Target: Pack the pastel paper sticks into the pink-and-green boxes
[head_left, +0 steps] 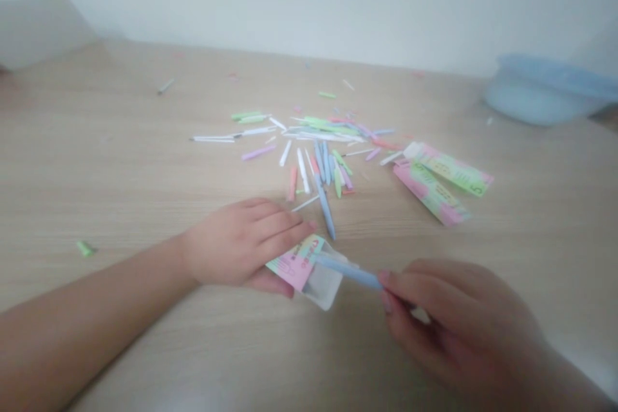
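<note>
My left hand [246, 241] is closed around a small pink and green printed pen box [302, 264], whose clear flap stands out toward the right. Between the thumb and fingertips of my right hand [458, 315] is a light blue pen [355, 271]. Its far end lies at the box's opening; blur hides how far inside it reaches. Just beyond my left hand, another blue pen [325, 206] rests on the table among loose pen parts [333, 132] in white, green, purple and red.
Two more printed boxes [449, 170] lie at the right of the pile. A blue basin [545, 93] stands at the back right. A green cap [85, 248] lies on the wooden table [159, 322] at the left. A pale box-like object [43, 29] is at the back left.
</note>
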The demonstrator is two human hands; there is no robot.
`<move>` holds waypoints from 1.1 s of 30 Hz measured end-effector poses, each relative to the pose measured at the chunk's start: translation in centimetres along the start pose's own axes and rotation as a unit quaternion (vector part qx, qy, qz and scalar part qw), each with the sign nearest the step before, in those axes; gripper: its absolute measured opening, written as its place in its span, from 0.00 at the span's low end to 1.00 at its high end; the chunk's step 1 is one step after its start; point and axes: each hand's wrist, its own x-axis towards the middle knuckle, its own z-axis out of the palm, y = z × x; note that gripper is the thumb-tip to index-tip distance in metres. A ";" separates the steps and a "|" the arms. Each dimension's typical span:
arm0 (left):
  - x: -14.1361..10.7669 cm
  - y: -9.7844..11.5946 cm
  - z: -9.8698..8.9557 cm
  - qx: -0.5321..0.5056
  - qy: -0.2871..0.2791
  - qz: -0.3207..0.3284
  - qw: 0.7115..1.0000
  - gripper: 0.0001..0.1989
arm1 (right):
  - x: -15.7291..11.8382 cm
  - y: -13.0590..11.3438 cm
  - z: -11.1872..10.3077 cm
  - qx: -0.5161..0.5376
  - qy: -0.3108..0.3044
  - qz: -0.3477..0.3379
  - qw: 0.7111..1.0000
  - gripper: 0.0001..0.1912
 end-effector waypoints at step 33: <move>-0.1 0.2 0.2 0.000 0.003 -0.045 0.999 0.40 | -0.1 0.6 2.1 0.161 0.014 0.057 0.985 0.10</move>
